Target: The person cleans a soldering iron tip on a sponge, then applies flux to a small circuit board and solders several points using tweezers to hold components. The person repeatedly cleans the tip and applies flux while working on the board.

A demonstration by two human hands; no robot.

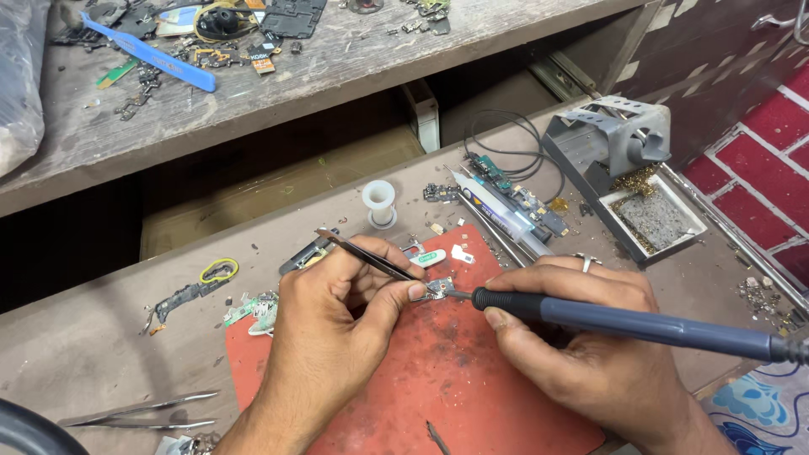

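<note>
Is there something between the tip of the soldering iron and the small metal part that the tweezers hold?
Nothing visible. The soldering iron in the right hand already meets the small metal part, which the tweezers in the left hand hold over the red mat.

The small circuit board [437,290] is lying on the work mat [438,379], near its far edge, with the left hand [337,312] sitting to the left of it holding tweezers [366,257] and the right hand [581,337] to the right of it holding the soldering iron [640,324], whose tip is touching it. Behind the board a spool [380,204] is standing, and further right of that the iron stand [624,160] is sitting. Spare tweezers [139,413] are lying well to the left of the board, off the mat, on the bench [76,337].
</note>
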